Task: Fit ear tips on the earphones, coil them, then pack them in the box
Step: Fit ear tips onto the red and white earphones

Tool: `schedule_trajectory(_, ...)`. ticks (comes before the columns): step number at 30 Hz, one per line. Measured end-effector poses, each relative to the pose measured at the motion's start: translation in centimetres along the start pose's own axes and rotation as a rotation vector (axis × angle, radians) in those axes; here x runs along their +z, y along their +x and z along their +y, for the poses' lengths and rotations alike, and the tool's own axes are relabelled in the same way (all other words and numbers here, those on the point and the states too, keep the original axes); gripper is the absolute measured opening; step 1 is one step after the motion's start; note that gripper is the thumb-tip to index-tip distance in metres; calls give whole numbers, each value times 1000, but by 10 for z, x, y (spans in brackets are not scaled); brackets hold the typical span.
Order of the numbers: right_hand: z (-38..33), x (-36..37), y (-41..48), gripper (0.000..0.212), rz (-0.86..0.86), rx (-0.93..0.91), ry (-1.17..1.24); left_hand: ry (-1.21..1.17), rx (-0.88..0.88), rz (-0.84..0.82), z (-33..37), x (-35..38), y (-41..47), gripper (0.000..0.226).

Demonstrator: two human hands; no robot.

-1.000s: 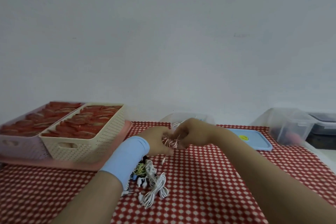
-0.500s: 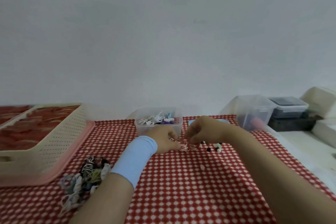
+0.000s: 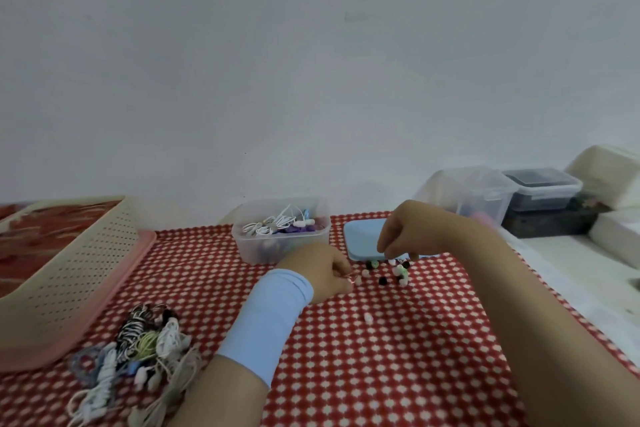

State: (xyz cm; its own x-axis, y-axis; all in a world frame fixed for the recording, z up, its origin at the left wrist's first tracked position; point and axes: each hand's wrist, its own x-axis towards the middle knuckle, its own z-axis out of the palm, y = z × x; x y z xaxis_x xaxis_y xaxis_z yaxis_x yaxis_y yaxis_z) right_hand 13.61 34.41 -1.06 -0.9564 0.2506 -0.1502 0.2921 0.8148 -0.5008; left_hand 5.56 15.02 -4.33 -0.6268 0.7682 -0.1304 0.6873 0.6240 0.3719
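My left hand [image 3: 325,270], with a light blue wristband, rests on the red checked cloth and pinches a red-and-white earphone [image 3: 350,276] at its fingertips. My right hand [image 3: 405,236] hovers just right of it, fingers pointing down and thumb apart from them, over a scatter of small ear tips [image 3: 393,272] in black, white, green and pink. Nothing shows between its fingers. One loose white ear tip [image 3: 368,318] lies nearer to me. A clear plastic box [image 3: 280,246] holding coiled earphones stands behind my left hand.
A blue lid [image 3: 362,239] lies flat under my right hand. A heap of tangled earphones [image 3: 138,343] sits at the near left. Cream and pink baskets [image 3: 69,274] fill the left side. Clear containers [image 3: 478,198] and white foam stand at the right.
The view has swung right, and the baskets have slid to the left. My right hand has drawn away from my left hand and moved right over the ear tips.
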Motion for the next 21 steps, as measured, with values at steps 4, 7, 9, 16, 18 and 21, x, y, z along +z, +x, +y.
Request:
schedule_trajectory(4, 8, 2, 1, 17, -14, 28, 1, 9, -32, 19, -6, 1, 1, 26)
schedule_trajectory(7, 9, 1, 3, 12, -41, 61, -71, -32, -9, -34, -11, -5, 0, 31)
schedule_trajectory(9, 9, 1, 3, 11, -94, 78, -110, -42, 16, -39, -13, -7, 1, 24)
schedule_trajectory(16, 11, 3, 4, 11, -62, 120, -165, -67, 54, 13, -16, -1, 4, 10)
schedule_trajectory(18, 13, 1, 4, 13, 7, 112, -150, -114, 58, 54, -17, -2, 4, 7)
schedule_trajectory(21, 10, 7, 6, 11, -4, 111, -174, -234, 66, 95, -16, -3, 3, 3)
